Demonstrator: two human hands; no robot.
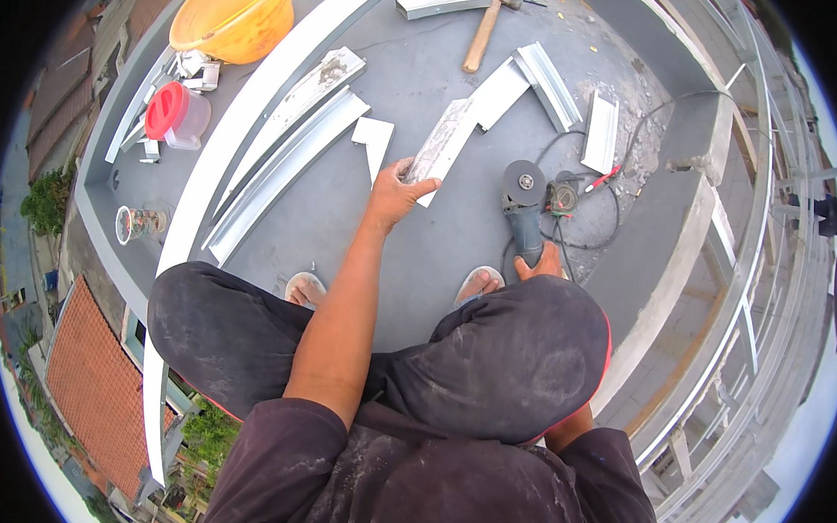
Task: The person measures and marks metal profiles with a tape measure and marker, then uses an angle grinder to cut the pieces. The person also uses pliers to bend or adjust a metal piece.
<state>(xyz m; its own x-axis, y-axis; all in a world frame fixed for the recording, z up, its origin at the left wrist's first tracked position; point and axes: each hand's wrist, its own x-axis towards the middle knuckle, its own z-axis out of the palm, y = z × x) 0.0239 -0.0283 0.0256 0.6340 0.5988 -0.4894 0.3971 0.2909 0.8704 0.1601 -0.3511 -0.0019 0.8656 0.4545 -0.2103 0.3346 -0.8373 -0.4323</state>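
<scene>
My left hand [401, 194] is closed round the near end of a short, dusty metal channel piece [449, 133], thumb on its right edge. The piece points away from me, its far end by another light channel piece [501, 95]; I cannot tell whether they touch. Low on the right, my right hand [542, 263] grips the body of an angle grinder [523, 210], partly hidden by my knee. The grinder's dark disc [524, 181] faces up. To the left of the held piece lies a small white angled offcut [375, 138].
Long metal channels [293, 169] lie at left beside a long white strip [200, 185]. A hammer [482, 38], a red marker [603, 179], a cable [615, 222] and more offcuts [600, 129] lie ahead and right. Left stand an orange basin [233, 20] and red-lidded tub [177, 115]. Low walls [658, 261] border the floor.
</scene>
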